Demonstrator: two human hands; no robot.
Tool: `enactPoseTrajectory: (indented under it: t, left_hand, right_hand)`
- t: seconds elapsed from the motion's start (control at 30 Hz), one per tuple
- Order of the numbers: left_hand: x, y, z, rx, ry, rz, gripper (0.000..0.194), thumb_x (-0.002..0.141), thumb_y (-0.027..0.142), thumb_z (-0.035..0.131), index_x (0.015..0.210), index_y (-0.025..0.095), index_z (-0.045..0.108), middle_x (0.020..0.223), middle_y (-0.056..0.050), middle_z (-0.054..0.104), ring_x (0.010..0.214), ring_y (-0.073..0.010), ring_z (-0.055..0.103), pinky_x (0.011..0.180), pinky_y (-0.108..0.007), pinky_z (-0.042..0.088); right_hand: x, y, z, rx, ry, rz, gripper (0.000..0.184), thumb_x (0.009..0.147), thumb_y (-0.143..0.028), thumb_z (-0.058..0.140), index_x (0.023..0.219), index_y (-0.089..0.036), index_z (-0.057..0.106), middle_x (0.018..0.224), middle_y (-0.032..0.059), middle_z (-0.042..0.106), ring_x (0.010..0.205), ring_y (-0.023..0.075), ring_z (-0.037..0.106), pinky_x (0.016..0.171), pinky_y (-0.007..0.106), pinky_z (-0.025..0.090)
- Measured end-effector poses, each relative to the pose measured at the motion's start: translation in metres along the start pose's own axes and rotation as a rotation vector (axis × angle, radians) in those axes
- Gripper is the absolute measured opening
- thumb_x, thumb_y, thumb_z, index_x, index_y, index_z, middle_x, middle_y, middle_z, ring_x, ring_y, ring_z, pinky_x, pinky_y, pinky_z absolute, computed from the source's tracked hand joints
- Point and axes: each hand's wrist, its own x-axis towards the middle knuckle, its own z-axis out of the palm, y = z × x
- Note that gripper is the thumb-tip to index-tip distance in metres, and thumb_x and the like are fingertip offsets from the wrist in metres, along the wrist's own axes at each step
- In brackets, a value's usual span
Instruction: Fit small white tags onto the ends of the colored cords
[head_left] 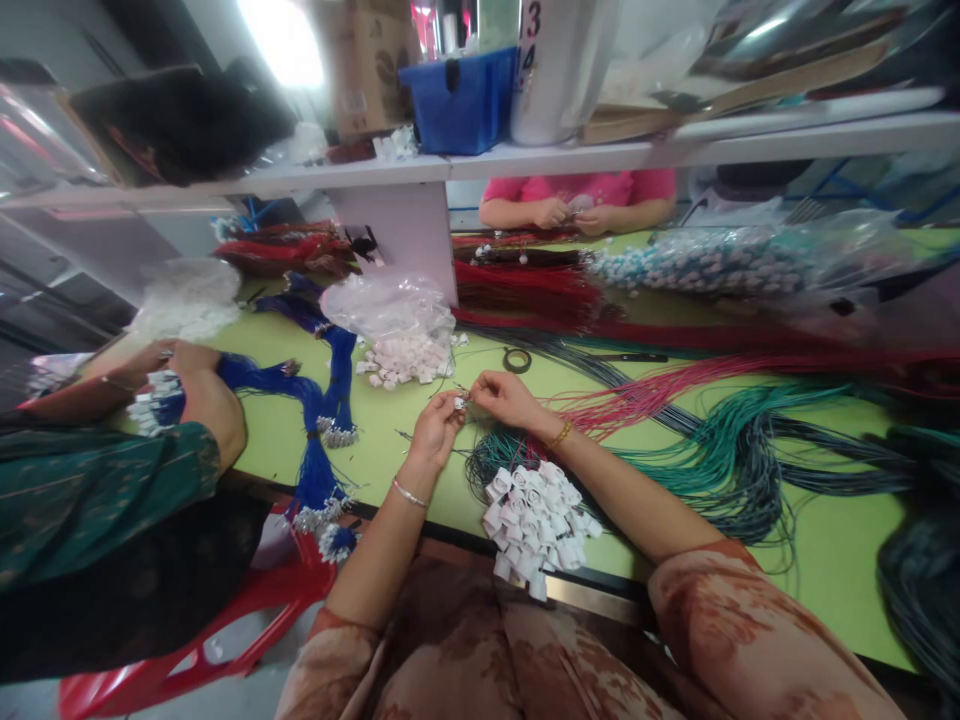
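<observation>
My left hand (437, 428) is closed in a pinch around a small white connector (459, 403). Touching close beside it, my right hand (504, 397) has thumb and forefinger pressed together on a thin wire (463, 389), whose end is too small to make out clearly. Below my right wrist lies a bunch of white connector housings (536, 520), joined to dark and green wires (487, 462). Just beyond my hands, loose white connectors (405, 362) spill from a clear plastic bag (394, 305).
Long pink wires (637, 395) and green wires (720, 440) stretch rightward. A tape roll (517, 360) and a dark-handled tool (630, 357) lie beyond. Blue wire bundles (315, 400) and a co-worker's arm (210, 400) are left; another person's hands (574, 214) work opposite, under a shelf (600, 155).
</observation>
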Motion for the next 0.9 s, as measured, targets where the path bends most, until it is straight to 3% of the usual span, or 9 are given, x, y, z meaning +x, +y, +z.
enactPoseTrajectory:
  t: [0.33,0.57,0.77,0.9]
  left_hand:
    - [0.002,-0.004,-0.001,-0.034,0.0,-0.021,0.007,0.074,0.014,0.066,0.08,0.011,0.063,0.081,-0.006,0.067,0.065,-0.0082,0.056,0.06,-0.019,0.042]
    - [0.0,-0.01,0.0,0.062,-0.036,0.02,0.02,0.069,0.024,0.074,0.08,0.01,0.066,0.07,-0.004,0.063,0.06,-0.008,0.053,0.057,-0.021,0.04]
    - [-0.001,-0.011,-0.001,0.095,0.054,0.019,0.025,0.064,0.028,0.078,0.079,0.011,0.068,0.072,-0.003,0.063,0.058,-0.0059,0.051,0.056,-0.019,0.038]
    - [-0.001,-0.012,0.0,0.216,0.05,0.051,0.024,0.065,0.03,0.077,0.078,0.011,0.069,0.064,-0.001,0.06,0.053,-0.006,0.046,0.053,-0.02,0.035]
  right_hand:
    - [-0.01,0.005,0.004,0.025,0.011,-0.02,0.015,0.074,-0.028,0.054,0.076,-0.014,0.059,0.056,-0.0048,0.048,0.051,0.0076,0.039,0.051,0.02,0.029]
    - [-0.017,-0.007,0.006,-0.274,0.051,-0.207,0.008,0.074,-0.022,0.054,0.069,-0.015,0.055,0.064,0.0014,0.054,0.06,0.0115,0.044,0.057,0.023,0.03]
    - [-0.017,-0.007,0.002,-0.234,-0.078,-0.143,0.01,0.076,-0.021,0.053,0.072,-0.015,0.058,0.062,0.0007,0.057,0.056,0.0102,0.045,0.055,0.022,0.03]
    - [-0.019,-0.004,0.005,-0.249,-0.026,-0.092,0.012,0.075,-0.022,0.054,0.066,-0.015,0.056,0.058,-0.0008,0.053,0.053,0.0091,0.041,0.053,0.022,0.027]
